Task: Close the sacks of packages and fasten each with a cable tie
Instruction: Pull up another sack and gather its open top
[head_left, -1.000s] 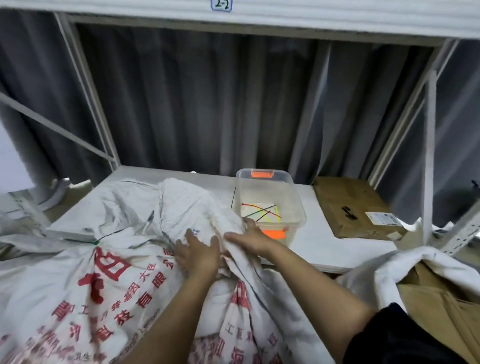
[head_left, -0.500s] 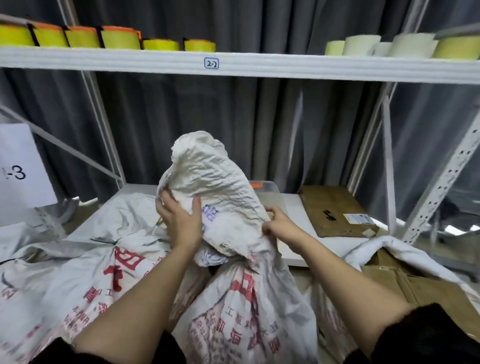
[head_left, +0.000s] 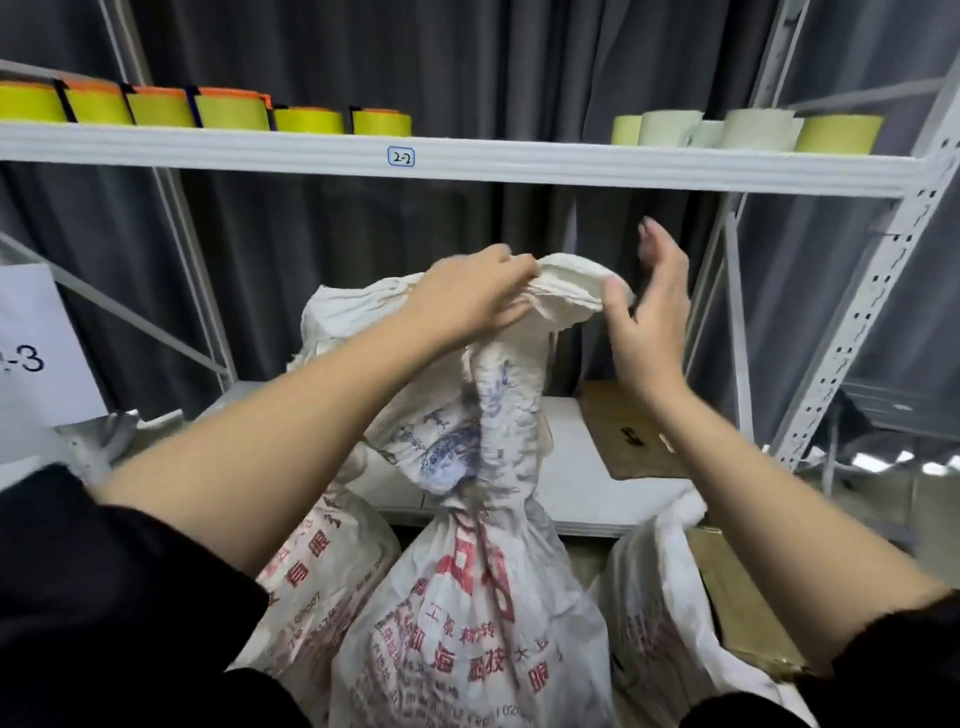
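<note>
Head view, left to right: a paper sign (head_left: 39, 348) hangs at the far left, and yellow rolls (head_left: 161, 106) now sit lower in the picture on the upper shelf (head_left: 467, 163) than half a second ago. The left hand (head_left: 470, 293) has climbed from the sack's side to its top and pinches the bunched mouth of the sack (head_left: 467, 597), which stands upright at centre and is drawn taller and narrower than before. The right hand (head_left: 647, 312) has let go of the fabric and hovers open just right of the mouth, thumb near it. A cardboard piece (head_left: 631, 431) lies on the lower shelf (head_left: 576, 499).
</note>
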